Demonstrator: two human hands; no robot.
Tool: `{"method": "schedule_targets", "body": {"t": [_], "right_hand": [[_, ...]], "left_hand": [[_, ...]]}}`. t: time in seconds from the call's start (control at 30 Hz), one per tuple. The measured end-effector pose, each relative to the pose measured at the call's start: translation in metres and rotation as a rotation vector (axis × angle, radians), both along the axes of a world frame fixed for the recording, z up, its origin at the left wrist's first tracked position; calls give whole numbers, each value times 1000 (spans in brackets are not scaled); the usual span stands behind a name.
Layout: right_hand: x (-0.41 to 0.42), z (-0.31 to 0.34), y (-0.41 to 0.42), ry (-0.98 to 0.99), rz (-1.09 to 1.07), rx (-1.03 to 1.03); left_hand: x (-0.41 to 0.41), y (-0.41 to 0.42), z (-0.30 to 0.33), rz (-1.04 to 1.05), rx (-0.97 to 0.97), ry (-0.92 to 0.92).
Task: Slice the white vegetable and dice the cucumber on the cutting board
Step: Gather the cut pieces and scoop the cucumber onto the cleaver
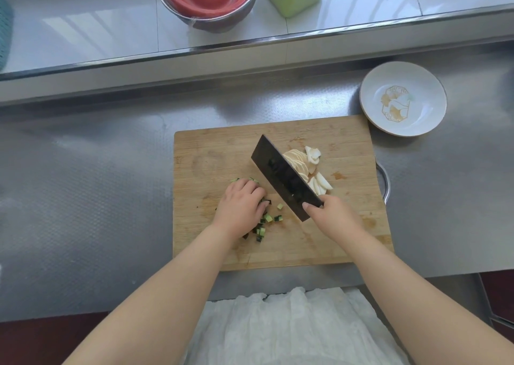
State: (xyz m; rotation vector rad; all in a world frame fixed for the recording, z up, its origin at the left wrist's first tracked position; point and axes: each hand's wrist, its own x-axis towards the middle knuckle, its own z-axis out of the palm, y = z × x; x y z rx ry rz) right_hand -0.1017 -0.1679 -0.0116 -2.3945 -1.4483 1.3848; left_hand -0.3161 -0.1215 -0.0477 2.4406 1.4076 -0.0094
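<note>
- Board (278,247): bamboo, on the steel table (97,183), directly in front of the person.
- Cucumber (266,220): already in small dice, left half of the board; most lies under and around the left hand, a few loose cubes just beside it on the near side.
- White slices (308,170): fanned pile on the right half of the board, behind the cleaver, apart from the cucumber.
- Left hand (240,206): palm down, fingers curled over the cucumber heap, cupping or pressing it; what remains uncut beneath cannot be told.
- Right hand (332,215): fingers wrapped round the cleaver's handle, forefinger along the blade's near end.
- Cleaver (286,177): dark, broad; long axis runs diagonally from the right hand, away and to the left. It stands between the two piles, just right of the left hand.
- Key relation: cucumber lies left of the blade, nearest the left hand; judged, the next cut or gathering stroke falls close beside those fingertips.
- Plate (422,125): white, off the board's far right corner.
</note>
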Motion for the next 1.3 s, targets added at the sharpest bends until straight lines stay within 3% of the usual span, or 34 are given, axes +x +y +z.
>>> {"method": "schedule_targets", "body": {"t": [0.33, 0.93, 1.3], "right_hand": [[6, -8, 7, 0, -221, 17], [33, -3, 10, 61, -407, 49], [66, -1, -27, 184, -179, -55]], "left_hand": [[4, 10, 0, 33, -46, -16], [14, 28, 2, 159, -108, -98], [15, 16, -11, 199, -149, -92]]}}
